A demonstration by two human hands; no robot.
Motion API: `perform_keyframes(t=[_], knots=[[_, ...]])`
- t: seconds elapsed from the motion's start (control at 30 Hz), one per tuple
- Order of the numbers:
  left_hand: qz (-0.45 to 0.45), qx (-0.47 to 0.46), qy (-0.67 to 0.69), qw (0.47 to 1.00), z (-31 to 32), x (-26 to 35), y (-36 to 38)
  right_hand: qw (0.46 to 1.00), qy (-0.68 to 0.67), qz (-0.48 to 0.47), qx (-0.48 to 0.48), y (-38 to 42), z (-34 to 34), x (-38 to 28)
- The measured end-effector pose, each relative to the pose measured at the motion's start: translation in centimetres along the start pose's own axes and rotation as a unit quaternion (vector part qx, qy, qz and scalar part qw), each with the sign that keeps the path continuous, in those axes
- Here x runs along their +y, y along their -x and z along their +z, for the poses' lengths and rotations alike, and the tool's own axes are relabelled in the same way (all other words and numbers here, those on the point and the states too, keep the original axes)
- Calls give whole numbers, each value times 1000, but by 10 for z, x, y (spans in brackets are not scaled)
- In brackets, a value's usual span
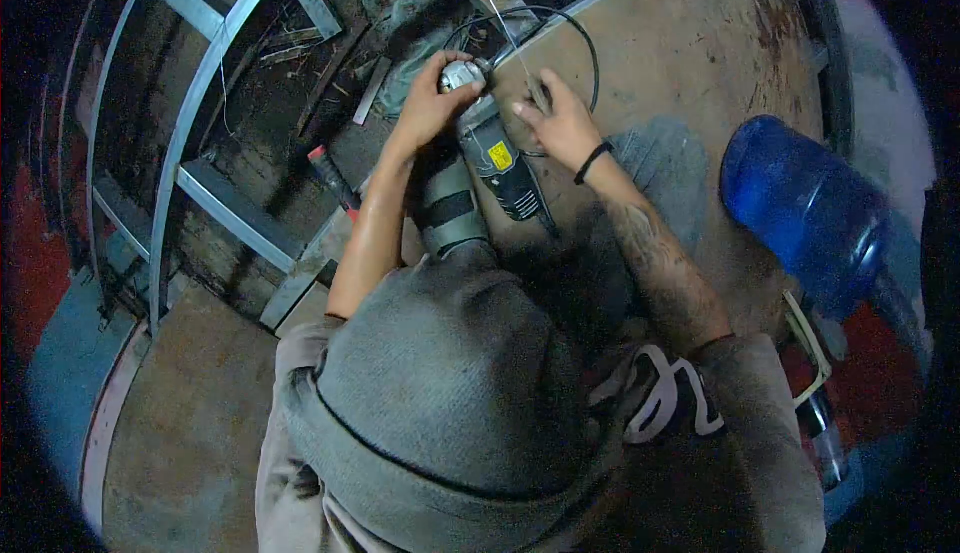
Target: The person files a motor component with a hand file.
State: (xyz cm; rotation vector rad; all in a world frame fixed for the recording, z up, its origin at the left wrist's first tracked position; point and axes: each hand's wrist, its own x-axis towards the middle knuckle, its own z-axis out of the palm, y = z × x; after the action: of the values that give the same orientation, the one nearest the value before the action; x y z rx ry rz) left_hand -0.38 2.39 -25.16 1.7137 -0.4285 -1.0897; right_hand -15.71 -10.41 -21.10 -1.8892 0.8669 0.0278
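An angle grinder [515, 181] with a dark body and a yellow label lies across my lap area, its metal head pointing away from me. My left hand [432, 103] is wrapped round the grinder's round metal head [462, 76]. Close by on the right, my right hand [567, 131] is closed on a small, flat, greyish piece [540, 96] whose kind I cannot make out. It is held just beside the grinder head, apart from it. A black cord [596, 53] loops behind the right hand.
A curved metal frame [190, 118] with crossbars rises on the left. A red-and-black handled tool [333, 178] lies near my left forearm. A curved wooden board [690, 28] spreads on the right, with a blue plastic jug [800, 208] on its side. Scraps [375, 88] litter the ground ahead.
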Motion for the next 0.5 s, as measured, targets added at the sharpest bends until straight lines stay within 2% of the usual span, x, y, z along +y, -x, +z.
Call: perform_keyframes(t=[0.07,0.13,0.17,0.2,0.27,0.37,0.5], knots=[[-12,-91,162,983,-12,-11,-5,996,-74,43,-22,-10,10,-4],[33,-178,216,959,-26,-7,-4,979,-159,109,-66,-19,18,-7],[16,-196,252,947,-30,-6,-4,970,-195,122,-73,-17,24,-9],[-2,-215,288,933,-33,-11,-3,972,-170,140,-83,-13,23,-20],[-16,-217,279,935,-37,-19,-8,972,-201,105,-65,-9,31,-14],[-21,-278,311,909,-41,-34,-20,971,-210,104,-53,-5,31,-10],[-28,-305,287,908,-46,-32,-26,975,-192,103,-40,-2,36,-7]])
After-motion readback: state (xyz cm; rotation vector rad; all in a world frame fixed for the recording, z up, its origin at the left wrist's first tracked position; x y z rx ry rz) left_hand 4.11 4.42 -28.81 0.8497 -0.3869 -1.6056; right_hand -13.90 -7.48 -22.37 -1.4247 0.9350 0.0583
